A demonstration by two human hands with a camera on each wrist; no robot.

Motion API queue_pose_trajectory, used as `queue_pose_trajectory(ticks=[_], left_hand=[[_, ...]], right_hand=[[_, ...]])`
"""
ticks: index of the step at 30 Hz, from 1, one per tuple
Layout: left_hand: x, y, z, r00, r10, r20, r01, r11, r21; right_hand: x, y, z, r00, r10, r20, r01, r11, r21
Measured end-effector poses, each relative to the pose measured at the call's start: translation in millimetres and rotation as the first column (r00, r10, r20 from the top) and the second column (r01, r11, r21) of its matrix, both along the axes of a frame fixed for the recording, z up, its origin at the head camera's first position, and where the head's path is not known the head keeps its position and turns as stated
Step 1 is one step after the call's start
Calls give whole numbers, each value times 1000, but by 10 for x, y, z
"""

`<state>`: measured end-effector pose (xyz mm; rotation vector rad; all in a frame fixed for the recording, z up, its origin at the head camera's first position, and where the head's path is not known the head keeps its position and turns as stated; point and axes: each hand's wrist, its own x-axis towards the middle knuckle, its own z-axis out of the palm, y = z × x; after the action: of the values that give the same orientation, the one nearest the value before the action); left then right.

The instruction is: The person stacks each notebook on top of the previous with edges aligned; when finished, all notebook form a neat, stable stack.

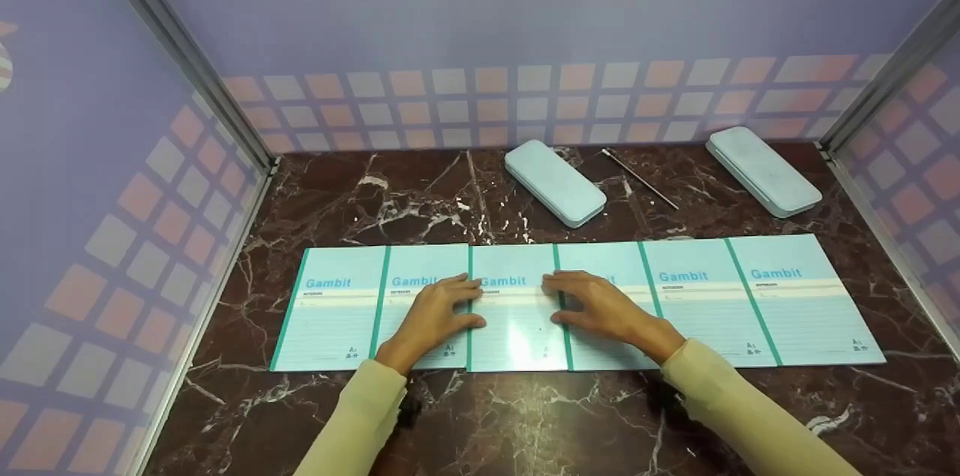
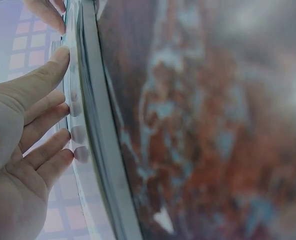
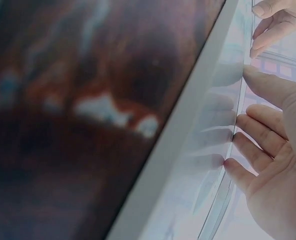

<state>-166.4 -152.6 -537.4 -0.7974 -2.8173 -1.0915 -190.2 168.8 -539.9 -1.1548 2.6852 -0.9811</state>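
Several pale blue "Gambit" notebooks lie side by side in a row, each with a green spine on its left. My left hand (image 1: 437, 311) rests on the second notebook (image 1: 427, 258) from the left, its fingertips and thumb reaching the left edge of the third notebook (image 1: 517, 341). On the fourth notebook (image 1: 600, 258) lies my right hand (image 1: 606, 309), its fingertips near that same third notebook's right edge. In both wrist views, the fingertips of the left hand (image 2: 33, 120) and the right hand (image 3: 273, 135) touch a glossy cover. Neither hand grips anything.
Behind the row, a light blue case (image 1: 555, 182) and a similar case (image 1: 763, 170) lie on the dark marbled table (image 1: 337, 423). Between them is a thin dark stick (image 1: 639, 178), possibly a pen. Patterned panels (image 1: 450, 26) stand at the back and sides.
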Motion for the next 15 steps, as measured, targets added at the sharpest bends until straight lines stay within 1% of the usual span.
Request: queue_pose_trajectory(ticks=[3, 15], left_hand=[[3, -2, -2, 1000, -10, -9, 10, 1000, 3], [7, -5, -2, 1000, 4, 2, -4, 1000, -2]], right_hand=[[0, 4, -1, 1000, 1, -2, -1, 1000, -3], [0, -5, 6, 1000, 2, -14, -2, 1000, 12]])
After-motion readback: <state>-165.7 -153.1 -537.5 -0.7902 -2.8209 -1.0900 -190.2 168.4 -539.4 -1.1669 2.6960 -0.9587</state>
